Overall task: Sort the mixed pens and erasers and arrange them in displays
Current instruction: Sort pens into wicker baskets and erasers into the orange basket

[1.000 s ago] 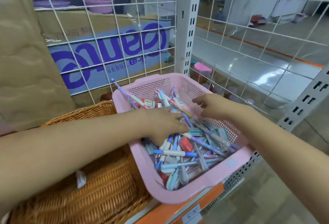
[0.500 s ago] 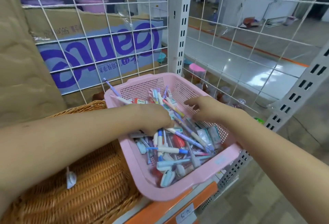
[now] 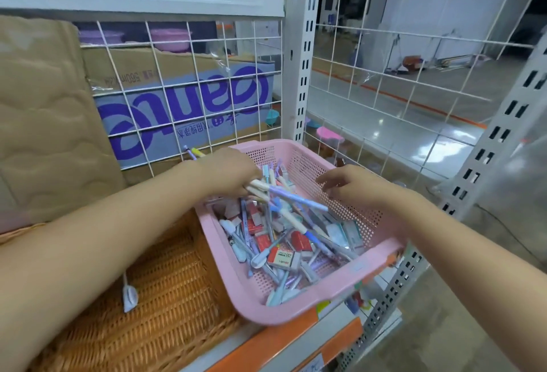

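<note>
Pens (image 3: pixel 297 224) and erasers (image 3: pixel 280 258) lay heaped together in one pink plastic basket (image 3: pixel 334 288), too tangled for a full count. At least five red-and-white erasers showed in the pile, the clearest of them marked 2B.

At the basket's eleven o'clock the left hand (image 3: pixel 232 172) was curled tightly round a bundle of pens (image 3: pixel 285 193). At least three barrels, white and lilac, stuck out of it toward four o'clock, and two tips poked out behind the wrist. At the basket's two o'clock the right hand (image 3: pixel 353 185) hovered over the perforated wall with its fingers loosely bent, holding nothing and apart from the bundle.

Just beside the pink basket, at its nine o'clock, stood one wicker basket (image 3: pixel 165 283) with a single white tag (image 3: pixel 129 297) lying in it. Both baskets sat on a shelf with an orange edge strip (image 3: pixel 275 339). At twelve o'clock a white wire grid (image 3: pixel 165 87) backed the shelf. Behind it lay one cardboard box (image 3: pixel 189 99) printed in purple, upside down. One slotted white upright (image 3: pixel 300 69) rose at the basket's one o'clock.
</note>
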